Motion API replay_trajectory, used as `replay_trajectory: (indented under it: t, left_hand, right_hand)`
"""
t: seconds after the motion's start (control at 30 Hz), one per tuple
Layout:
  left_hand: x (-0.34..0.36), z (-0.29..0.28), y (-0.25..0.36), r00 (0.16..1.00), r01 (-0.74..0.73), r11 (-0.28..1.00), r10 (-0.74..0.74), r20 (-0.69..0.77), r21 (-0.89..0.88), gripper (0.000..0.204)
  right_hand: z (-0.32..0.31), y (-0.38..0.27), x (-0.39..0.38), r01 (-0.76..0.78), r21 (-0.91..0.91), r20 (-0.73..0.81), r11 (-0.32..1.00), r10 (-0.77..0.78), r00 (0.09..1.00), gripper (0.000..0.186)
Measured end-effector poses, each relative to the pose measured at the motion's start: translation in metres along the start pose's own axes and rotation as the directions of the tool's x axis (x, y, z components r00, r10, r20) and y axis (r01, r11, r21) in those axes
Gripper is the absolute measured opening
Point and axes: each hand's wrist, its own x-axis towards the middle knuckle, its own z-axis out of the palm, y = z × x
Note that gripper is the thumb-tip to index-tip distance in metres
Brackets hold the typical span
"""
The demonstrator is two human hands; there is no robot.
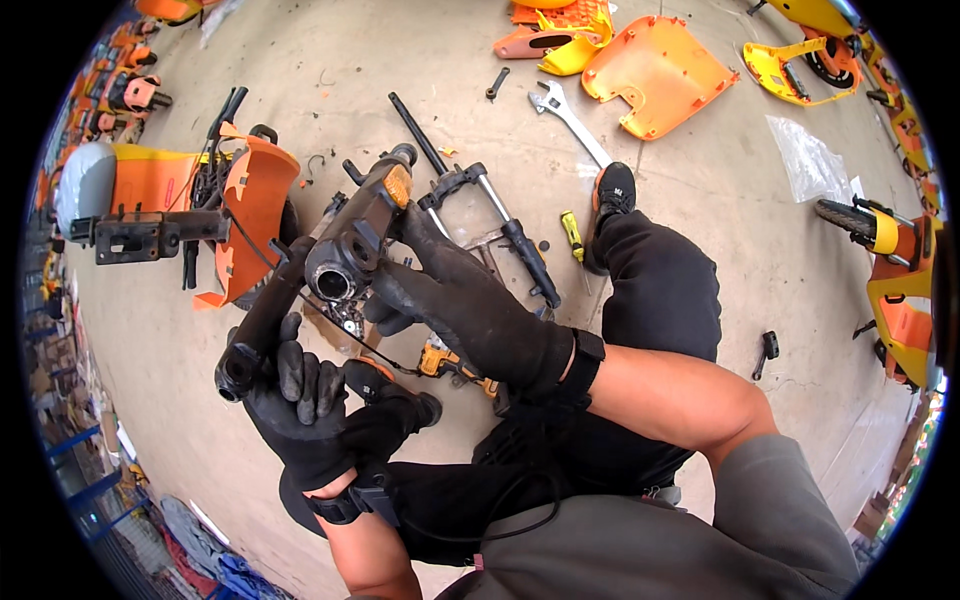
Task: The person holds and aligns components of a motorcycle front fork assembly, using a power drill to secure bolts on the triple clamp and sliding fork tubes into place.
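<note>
Both my hands, in black gloves, hold up a black tubular metal part point(262, 322) that has open round ends and an orange reflector point(397, 185) near its top. My left hand point(300, 395) is closed round the lower tube from below. At the upper end, my right hand point(455, 290) grips the side of the part, with its fingertips close to a round open socket. Beneath it on the floor lie a fork assembly point(527, 258) with silver tubes and a yellow and black power tool point(437, 358), partly hidden by my right arm.
An adjustable wrench point(577, 128) and a yellow-green screwdriver point(572, 232) lie near my shoe point(616, 188). Orange panels point(660, 80) are at the far side. A partly stripped orange vehicle point(255, 190) stands at left, another point(900, 290) at right. Clear plastic point(805, 160) lies there too.
</note>
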Motion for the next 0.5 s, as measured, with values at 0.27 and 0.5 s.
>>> replay_trajectory:
  t: [0.27, 0.5]
  left_hand:
    - [-0.001, 0.001, 0.001, 1.000, 0.010, 1.000, -0.010, -0.004, -0.001, 0.054]
    - [0.001, 0.003, 0.001, 1.000, 0.010, 1.000, -0.010, -0.005, -0.004, 0.058]
  right_hand:
    - [0.000, 0.009, 0.001, 0.062, -0.090, 0.022, 0.994, -0.060, 0.998, 0.063]
    - [-0.001, 0.002, -0.004, 0.045, -0.072, 0.034, 0.996, -0.042, 0.999, 0.055]
